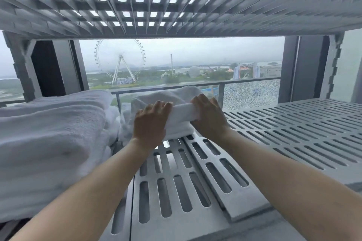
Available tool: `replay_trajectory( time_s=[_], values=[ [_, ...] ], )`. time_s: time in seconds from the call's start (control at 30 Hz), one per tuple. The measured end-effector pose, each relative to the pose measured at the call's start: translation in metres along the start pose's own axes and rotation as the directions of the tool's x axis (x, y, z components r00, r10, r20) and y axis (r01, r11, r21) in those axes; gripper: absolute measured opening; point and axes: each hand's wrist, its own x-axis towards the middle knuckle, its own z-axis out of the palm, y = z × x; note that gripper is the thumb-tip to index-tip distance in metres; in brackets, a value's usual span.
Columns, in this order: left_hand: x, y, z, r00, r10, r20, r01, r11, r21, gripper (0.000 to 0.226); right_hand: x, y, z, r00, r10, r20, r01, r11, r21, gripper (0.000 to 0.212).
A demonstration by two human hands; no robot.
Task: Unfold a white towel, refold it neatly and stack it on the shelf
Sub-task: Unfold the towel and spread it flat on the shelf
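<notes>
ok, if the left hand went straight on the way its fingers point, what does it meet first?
The left hand grips the folded towel; pushed on, it would likely meet the rumpled white towel just behind, before the window glass. Depth is unclear.

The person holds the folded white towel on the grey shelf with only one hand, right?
No. The head view shows two hands on it: the left hand and the right hand both grip the folded white towel on the grey shelf.
</notes>
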Motion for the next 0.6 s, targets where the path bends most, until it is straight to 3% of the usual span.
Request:
replay_trajectory(
  time_s=[0.27,0.6],
  values=[
    [0.001,0.033,-0.025,0.988,0.107,-0.11,-0.099,0.992,0.077,0.048,-0.022,0.02,-0.024,0.995,0.011,-0.098,-0.004,0.997,0.078,0.024],
    [0.029,0.137,-0.046,0.981,0.165,-0.103,-0.168,0.986,-0.016,0.051,-0.061,0.099,-0.089,0.99,0.086,-0.111,-0.079,0.995,0.069,0.023]
  ],
)
